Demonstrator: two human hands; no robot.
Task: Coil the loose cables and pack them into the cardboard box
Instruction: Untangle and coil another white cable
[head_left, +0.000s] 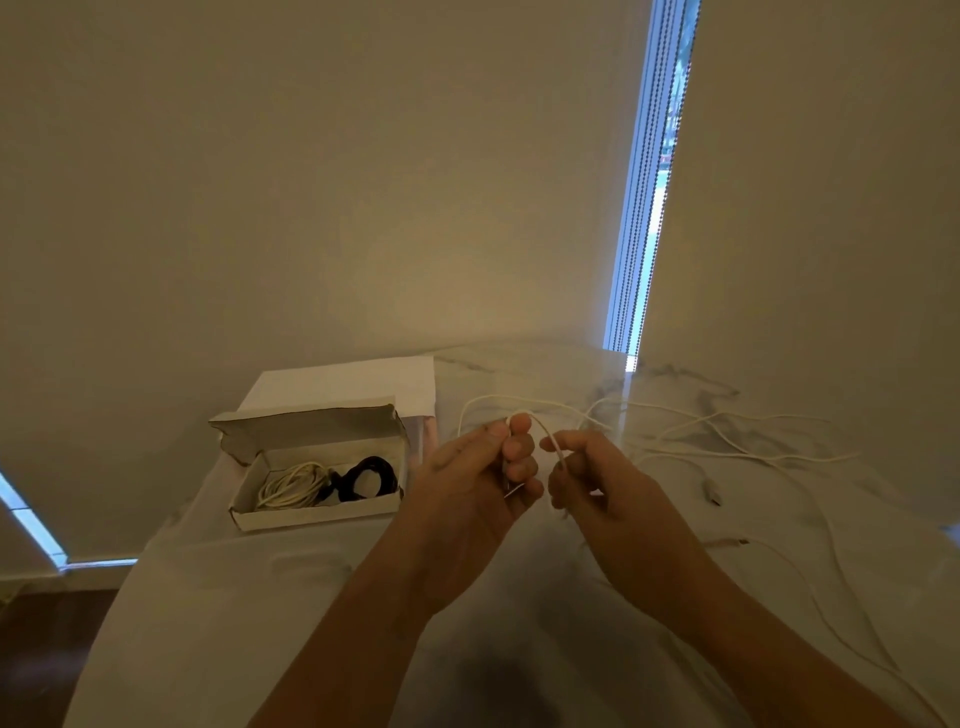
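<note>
An open cardboard box (317, 514) lies on the table's left, lid flipped back. Inside it rest a coiled white cable (293, 486) and a coiled black cable (366, 478). In the middle, my left hand (478, 478) pinches one end of a thin white cable (545, 431), which arches over to my right hand (592, 478), also gripping it. From there the cable trails right into a tangle of loose white cables (727, 441) spread on the table.
The table (234, 623) has a white marbled top. A white sheet or bag (363, 382) lies behind the box. A wall and blinds stand close behind. Cable plugs (712, 491) lie at the right; dark floor shows at the lower left.
</note>
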